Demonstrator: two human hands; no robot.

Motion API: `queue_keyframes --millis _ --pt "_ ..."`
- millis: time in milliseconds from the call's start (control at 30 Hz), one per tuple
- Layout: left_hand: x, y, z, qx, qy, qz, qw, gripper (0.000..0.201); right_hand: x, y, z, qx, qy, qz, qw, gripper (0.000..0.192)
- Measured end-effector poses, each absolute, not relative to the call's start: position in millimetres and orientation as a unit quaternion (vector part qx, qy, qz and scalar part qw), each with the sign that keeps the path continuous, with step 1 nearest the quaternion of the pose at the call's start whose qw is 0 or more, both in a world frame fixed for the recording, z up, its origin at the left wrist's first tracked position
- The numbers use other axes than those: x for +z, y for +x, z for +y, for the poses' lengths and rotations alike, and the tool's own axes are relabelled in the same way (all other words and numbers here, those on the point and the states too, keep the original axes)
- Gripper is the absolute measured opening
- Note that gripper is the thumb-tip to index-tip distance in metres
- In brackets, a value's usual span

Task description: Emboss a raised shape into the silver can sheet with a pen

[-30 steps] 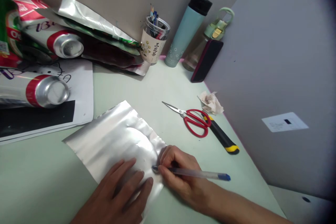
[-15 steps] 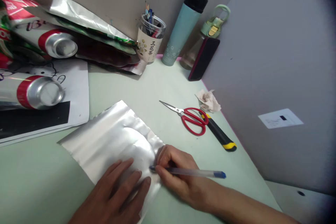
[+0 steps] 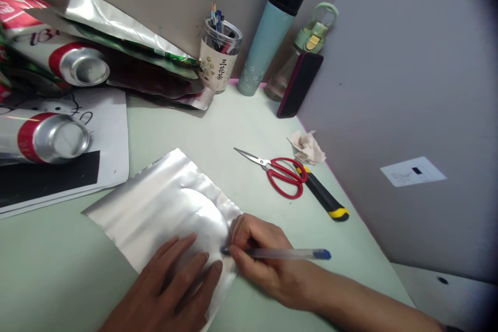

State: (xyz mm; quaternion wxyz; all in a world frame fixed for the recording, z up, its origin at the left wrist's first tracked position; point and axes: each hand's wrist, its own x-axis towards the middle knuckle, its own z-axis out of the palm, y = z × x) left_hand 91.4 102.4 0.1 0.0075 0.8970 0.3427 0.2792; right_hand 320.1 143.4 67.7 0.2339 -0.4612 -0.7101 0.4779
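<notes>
While the right hand (image 3: 259,257) pinches a clear pen (image 3: 276,253) with its tip down on the silver foil sheet (image 3: 155,202), the left hand (image 3: 171,290) lies flat, fingers spread, pressing that sheet's near edge onto the pale green desk (image 3: 241,124). Red scissors (image 3: 282,174) and a black-yellow utility knife (image 3: 322,198) sit further back, well apart from the sheet.

Foil sheet (image 3: 163,207): silvery metallic film, glossy, lightly creased. Pen (image 3: 276,253): clear plastic barrel, blue cap. Scissors (image 3: 277,171): bright metal blades, glossy red plastic handles. Two cans (image 3: 58,137): bare aluminium bases, shiny, printed sides. Desk (image 3: 241,124): smooth, matt, pale green. Tissue (image 3: 306,147): crumpled paper, rough. Flask (image 3: 266,39): matt teal body, black plastic lid.
</notes>
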Motion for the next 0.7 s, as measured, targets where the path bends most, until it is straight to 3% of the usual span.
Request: queue_keyframes --millis 500,700 --pt "0.3 90.3 100.8 0.269 0.896 0.353 0.015 0.028 71.4 318.4 145.0 0.456 -0.462 -0.720 0.245 0.021" --pt "-1.9 89.3 100.3 0.261 0.898 0.353 0.002 0.027 58.9 321.5 141.6 0.532 -0.454 -0.646 0.305 0.023"
